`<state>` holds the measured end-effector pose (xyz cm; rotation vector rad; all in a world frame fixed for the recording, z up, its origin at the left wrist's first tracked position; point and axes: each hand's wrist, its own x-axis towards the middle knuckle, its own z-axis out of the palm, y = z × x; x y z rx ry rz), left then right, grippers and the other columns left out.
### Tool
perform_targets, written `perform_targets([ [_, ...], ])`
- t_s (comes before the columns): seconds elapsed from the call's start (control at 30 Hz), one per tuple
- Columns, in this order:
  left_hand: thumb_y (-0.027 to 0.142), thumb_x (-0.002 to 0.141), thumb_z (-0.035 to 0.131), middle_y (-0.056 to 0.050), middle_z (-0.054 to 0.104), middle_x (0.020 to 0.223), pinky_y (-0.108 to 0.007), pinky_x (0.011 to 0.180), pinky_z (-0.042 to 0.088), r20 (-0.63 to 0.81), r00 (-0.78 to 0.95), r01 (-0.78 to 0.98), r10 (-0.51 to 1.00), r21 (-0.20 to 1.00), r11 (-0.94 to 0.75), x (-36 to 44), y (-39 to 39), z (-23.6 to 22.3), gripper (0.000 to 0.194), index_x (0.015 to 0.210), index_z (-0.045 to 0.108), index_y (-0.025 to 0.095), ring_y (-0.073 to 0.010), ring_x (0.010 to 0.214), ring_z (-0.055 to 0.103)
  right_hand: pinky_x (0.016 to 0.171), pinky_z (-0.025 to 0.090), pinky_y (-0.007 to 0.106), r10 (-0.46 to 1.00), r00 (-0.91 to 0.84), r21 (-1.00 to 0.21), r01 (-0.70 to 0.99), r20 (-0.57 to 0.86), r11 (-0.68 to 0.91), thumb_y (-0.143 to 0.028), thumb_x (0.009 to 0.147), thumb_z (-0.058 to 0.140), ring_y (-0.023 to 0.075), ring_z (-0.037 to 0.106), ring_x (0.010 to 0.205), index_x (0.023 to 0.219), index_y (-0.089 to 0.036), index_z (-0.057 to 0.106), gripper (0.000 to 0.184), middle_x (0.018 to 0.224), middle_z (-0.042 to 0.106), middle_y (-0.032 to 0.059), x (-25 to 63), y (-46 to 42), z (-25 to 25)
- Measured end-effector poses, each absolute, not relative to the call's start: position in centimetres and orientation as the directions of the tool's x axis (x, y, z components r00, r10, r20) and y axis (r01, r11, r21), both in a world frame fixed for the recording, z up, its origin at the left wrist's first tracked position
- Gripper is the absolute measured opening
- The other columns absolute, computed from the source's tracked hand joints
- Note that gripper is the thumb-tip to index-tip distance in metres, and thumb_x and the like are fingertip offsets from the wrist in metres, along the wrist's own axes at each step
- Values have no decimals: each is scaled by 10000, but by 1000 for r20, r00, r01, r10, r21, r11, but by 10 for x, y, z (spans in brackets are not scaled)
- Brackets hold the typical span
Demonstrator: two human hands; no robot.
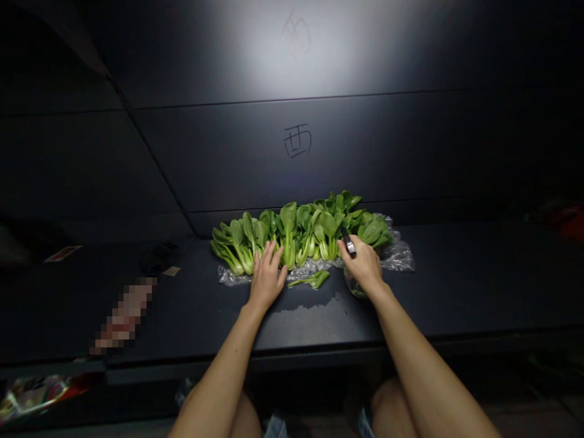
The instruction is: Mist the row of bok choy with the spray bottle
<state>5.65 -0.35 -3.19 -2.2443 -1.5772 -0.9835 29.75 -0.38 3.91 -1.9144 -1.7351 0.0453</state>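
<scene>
A row of green bok choy (288,231) with pale stalks leans towards the back of the dark counter on a clear plastic sheet (401,255). My left hand (267,280) is open, its fingers spread flat against the stalks left of the row's middle. At the right part of the row, my right hand (362,258) is closed around a small black-and-silver object (348,241); its exact kind cannot be made out. Below that hand, clear plastic (353,285) with something green shows partly. One loose bok choy leaf (314,280) lies on the counter between my hands.
Wet patches mark the dark counter (314,328) in front of the greens. A dark upright panel (237,152) stands behind, with a character drawn on it. To the left are a blurred-out item (125,316), a dark crumpled thing (159,257) and a small card (171,271).
</scene>
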Motion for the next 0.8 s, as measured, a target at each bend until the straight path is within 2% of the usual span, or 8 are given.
perform_targets([
  [0.2,375,902,511,-144,429,1463,-588,1143,203,603,388,844,697,72,-532,65,-9,-25,309,1128,622,195,-292,1419,281,594,283,253,928,175,-434,901,329,-15,-403,932,438,192,624,775,990,-189,615,284,884,702,85,299,-4,41],
  [0.37,375,872,568,-99,449,1454,-632,1140,132,493,551,762,673,30,-646,78,-10,-27,208,985,656,224,-288,1418,284,597,282,250,925,178,-441,898,335,-13,-403,933,438,193,630,793,1006,-195,610,280,908,708,85,300,-3,39],
  [0.47,309,882,559,-86,493,1418,-632,1140,132,454,567,759,687,37,-651,84,-8,-31,135,893,644,204,-271,1404,316,596,284,248,926,175,-434,901,334,-14,-405,935,434,194,631,789,994,-196,610,280,907,708,86,301,-2,39],
  [0.6,237,891,531,-100,575,1319,-617,1152,113,459,539,778,706,49,-626,88,-5,-32,129,833,631,177,-259,1363,387,594,289,245,929,176,-437,899,326,-17,-399,931,439,191,629,776,991,-202,611,268,900,708,81,302,-2,40],
  [0.8,250,874,564,-99,589,1293,-630,1145,107,452,540,772,710,68,-632,88,-6,-30,100,879,639,184,-260,1336,423,579,280,245,928,178,-448,894,327,-13,-395,929,436,189,630,750,962,-204,613,263,863,707,76,302,-1,38],
])
